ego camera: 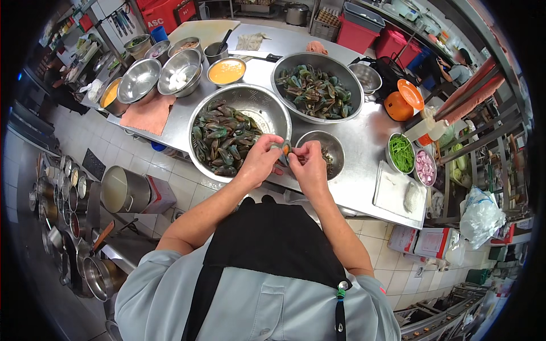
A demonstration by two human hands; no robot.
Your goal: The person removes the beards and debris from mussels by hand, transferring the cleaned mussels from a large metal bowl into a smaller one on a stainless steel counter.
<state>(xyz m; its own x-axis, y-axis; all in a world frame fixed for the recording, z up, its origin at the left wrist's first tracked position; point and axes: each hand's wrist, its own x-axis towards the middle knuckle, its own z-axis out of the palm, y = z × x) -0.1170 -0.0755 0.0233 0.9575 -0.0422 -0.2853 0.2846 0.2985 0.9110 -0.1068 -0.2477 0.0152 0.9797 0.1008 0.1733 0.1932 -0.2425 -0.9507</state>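
A green-lipped mussel (286,149), parted enough to show orange flesh, is held between my two hands. My left hand (261,160) grips it from the left, above the rim of a perforated steel colander (268,102) with many mussels (226,136) inside. On the other side, my right hand (310,166) pinches at the mussel's edge; any small piece between those fingertips is hidden. Behind my right hand sits a small steel bowl (310,137) containing dark scraps (327,162). A large steel basin (358,100) full of mussels (315,91) stands beyond it.
Bowls of orange liquid (227,71) and white eggs (177,80) stand left on the steel table (358,160). A knife (256,55) lies behind the colander. Rightward are cut green vegetables (401,153), chopped shallots (425,167) and a white cloth (394,192). A person (460,70) sits far right.
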